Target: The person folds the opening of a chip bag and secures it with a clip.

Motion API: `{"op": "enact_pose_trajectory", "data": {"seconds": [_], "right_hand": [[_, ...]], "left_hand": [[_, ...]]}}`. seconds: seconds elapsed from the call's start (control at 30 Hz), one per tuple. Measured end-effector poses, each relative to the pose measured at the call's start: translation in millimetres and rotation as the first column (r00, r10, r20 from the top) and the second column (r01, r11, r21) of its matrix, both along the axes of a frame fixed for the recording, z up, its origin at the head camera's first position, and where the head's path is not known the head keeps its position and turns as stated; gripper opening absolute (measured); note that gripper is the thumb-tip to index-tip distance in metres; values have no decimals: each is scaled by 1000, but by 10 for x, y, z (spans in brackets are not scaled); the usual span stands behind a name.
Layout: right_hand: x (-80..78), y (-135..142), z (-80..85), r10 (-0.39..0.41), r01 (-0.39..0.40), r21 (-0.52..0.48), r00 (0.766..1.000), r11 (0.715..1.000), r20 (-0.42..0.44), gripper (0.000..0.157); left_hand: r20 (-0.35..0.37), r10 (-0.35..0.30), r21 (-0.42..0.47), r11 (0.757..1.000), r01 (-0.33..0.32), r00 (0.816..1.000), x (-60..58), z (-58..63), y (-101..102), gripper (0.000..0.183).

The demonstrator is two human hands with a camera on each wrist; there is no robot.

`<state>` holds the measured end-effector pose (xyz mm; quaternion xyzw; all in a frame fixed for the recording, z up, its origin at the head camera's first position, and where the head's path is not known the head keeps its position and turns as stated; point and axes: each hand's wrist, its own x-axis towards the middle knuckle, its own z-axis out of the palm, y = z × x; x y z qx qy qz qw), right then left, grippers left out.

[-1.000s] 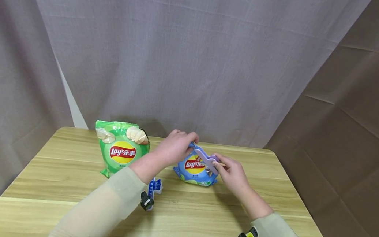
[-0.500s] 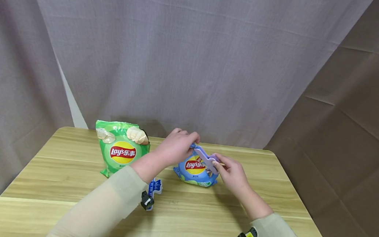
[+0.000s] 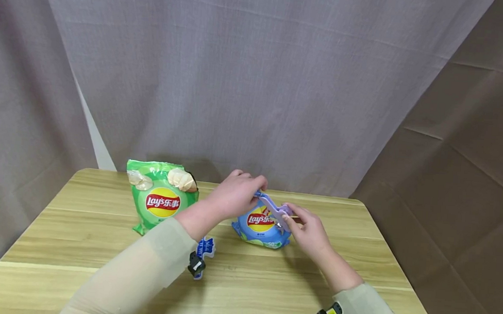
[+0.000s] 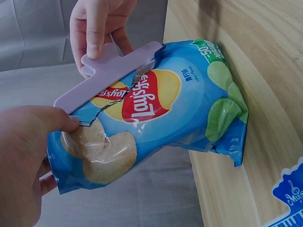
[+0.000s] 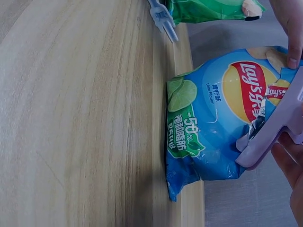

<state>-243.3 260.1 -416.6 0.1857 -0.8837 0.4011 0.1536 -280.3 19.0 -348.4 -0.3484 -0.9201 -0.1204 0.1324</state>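
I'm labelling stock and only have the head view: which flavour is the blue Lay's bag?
Observer: The right wrist view reads "Lime Flavor" on the blue Lay's chip bag.
Operator: Thanks. My view hides the thumb of the left grip; what is it touching?
Observer: In the left wrist view, the thumb touches the folded flap, beside one end of the lilac bag clip.
Operator: And the blue clip: what symbol is on it?
Observer: The left wrist view shows a treble clef.
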Motion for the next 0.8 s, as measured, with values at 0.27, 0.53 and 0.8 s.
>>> {"op": "enact_pose_trajectory", "data": {"seconds": [0.27,0.53,0.8], "right_hand": [[23,76,17,-8,9,34,1000,999,-7,37],[35,129,42,-16,15,36,999,999,32,38],[41,137,47,-29,27,41,998,999,55,37]], "left_hand": [[-7,-17,-2,1000,17,1000,0,2,43,24],[3,-28,15,999,28,1000,31,30,37,35],[10,-16,16,1000,16,1000,52,35,20,37]]}}
